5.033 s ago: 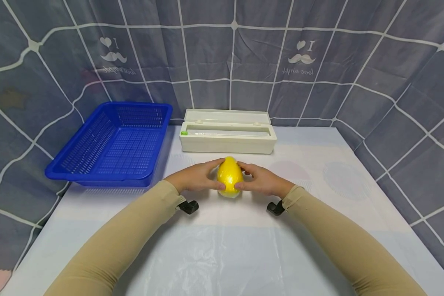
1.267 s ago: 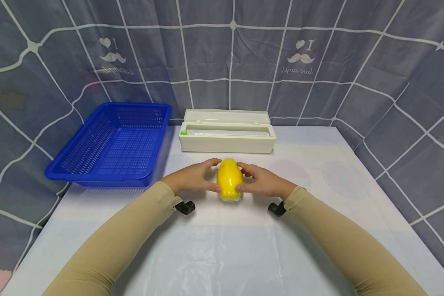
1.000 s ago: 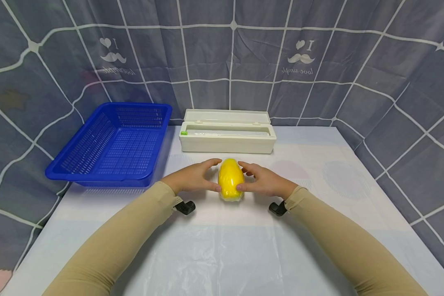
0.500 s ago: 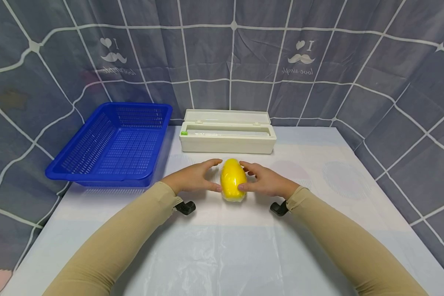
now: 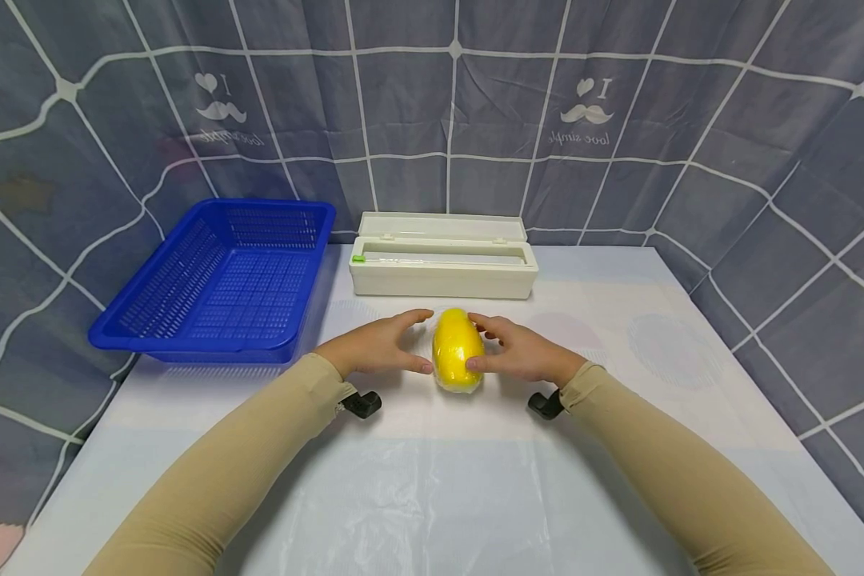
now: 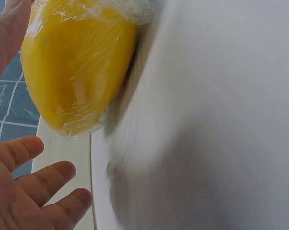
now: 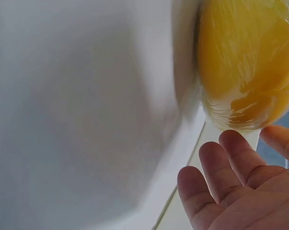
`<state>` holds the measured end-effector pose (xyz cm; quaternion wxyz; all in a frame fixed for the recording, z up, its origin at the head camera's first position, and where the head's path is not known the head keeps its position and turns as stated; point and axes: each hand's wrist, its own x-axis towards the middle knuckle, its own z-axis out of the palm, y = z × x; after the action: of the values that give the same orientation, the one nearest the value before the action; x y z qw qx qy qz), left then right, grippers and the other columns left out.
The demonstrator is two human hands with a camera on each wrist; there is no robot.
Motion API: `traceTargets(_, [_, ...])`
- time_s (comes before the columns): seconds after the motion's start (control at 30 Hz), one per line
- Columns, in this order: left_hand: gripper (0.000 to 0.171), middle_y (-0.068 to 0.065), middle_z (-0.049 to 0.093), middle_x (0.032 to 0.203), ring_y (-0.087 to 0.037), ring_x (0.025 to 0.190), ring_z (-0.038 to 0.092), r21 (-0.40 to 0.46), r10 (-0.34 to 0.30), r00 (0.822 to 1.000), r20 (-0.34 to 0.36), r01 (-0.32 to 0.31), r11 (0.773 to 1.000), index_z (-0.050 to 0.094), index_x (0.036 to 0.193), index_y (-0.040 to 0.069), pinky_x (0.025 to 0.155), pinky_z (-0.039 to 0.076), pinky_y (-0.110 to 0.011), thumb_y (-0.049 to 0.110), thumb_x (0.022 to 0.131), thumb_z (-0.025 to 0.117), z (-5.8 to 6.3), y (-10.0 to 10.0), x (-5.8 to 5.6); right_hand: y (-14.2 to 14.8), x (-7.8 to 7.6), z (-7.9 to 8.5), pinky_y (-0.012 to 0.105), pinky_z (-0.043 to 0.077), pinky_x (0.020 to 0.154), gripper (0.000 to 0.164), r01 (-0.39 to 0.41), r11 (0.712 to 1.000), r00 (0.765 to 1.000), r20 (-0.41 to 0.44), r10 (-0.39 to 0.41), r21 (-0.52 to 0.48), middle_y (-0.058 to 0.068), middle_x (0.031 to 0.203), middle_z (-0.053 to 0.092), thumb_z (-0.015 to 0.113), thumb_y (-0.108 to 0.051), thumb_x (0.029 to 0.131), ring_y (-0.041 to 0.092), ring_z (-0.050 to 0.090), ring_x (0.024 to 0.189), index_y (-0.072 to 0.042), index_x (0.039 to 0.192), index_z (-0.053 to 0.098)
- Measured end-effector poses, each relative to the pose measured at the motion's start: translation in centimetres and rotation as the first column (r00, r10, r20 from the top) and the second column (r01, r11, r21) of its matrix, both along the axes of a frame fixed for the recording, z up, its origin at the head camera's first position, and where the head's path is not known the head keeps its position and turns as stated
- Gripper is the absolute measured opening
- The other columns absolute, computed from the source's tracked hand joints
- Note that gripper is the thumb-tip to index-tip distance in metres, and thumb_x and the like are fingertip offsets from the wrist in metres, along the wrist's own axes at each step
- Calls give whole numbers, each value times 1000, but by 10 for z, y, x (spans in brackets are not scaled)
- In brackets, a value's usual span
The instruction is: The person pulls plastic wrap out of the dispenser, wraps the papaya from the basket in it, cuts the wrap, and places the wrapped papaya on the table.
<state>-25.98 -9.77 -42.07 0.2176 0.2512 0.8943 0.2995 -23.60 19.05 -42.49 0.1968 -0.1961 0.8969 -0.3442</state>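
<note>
In the head view a smooth, oblong yellow fruit or vegetable (image 5: 458, 350), wrapped in clear cling film, lies on the white table between the two hands. The right hand (image 5: 514, 349) holds its right side, the thumb over the near part and the fingertips by the far end. The left hand (image 5: 374, 346) is a little apart from its left side, thumb and fingers spread. In the left wrist view, film bunches at one end of the yellow thing (image 6: 77, 72), beyond the left fingers (image 6: 53, 182). The right wrist view shows the right fingertips (image 7: 235, 143) right at its film-covered end.
A white cling film dispenser (image 5: 442, 282) with its lid raised and a green slider (image 5: 358, 259) stands just behind the hands. A blue perforated basket (image 5: 187, 346) sits at the back left. A grey checked curtain (image 5: 403, 104) surrounds the table's back and sides.
Five seconds ago both hands held the yellow thing. Since then the left hand has let go and drawn slightly left. The yellow thing has shifted slightly right with the right hand.
</note>
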Motion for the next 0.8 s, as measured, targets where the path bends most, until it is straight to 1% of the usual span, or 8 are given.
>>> traceTargets(0.23, [105,-12,32,172,-35,159,31,11,-4,1000,7,4,1000,27,167,23,128,25,-60,55,85,83,-1,1,0,2,0,1,64,33,123,99,11,1000,1000,-13,-11,5,12,168,37,77,-55,91,37,41,149,-19,168,27])
traceTargets(0.47, [104,-12,32,172,-36,159,31,11,-8,1000,1,8,1000,26,168,21,129,24,-60,54,87,83,0,0,0,3,0,3,64,34,122,100,22,1000,1000,-4,-22,6,14,168,37,76,-56,91,39,41,149,-18,168,26])
traceTargets(0.67, [101,-12,33,172,-36,159,32,-3,4,1000,-14,-4,1000,26,168,25,128,25,-59,54,88,81,1,0,-1,5,-1,3,65,33,122,100,23,1000,1000,-17,-23,4,14,169,36,76,-55,91,41,41,149,-17,168,26])
traceTargets(0.8, [99,-11,34,172,-36,158,34,-15,12,1000,-27,-13,1000,26,167,26,128,27,-59,57,89,79,0,-1,-2,7,-1,4,66,34,121,99,32,999,999,-9,-31,11,14,169,35,76,-56,91,42,41,150,-19,169,26])
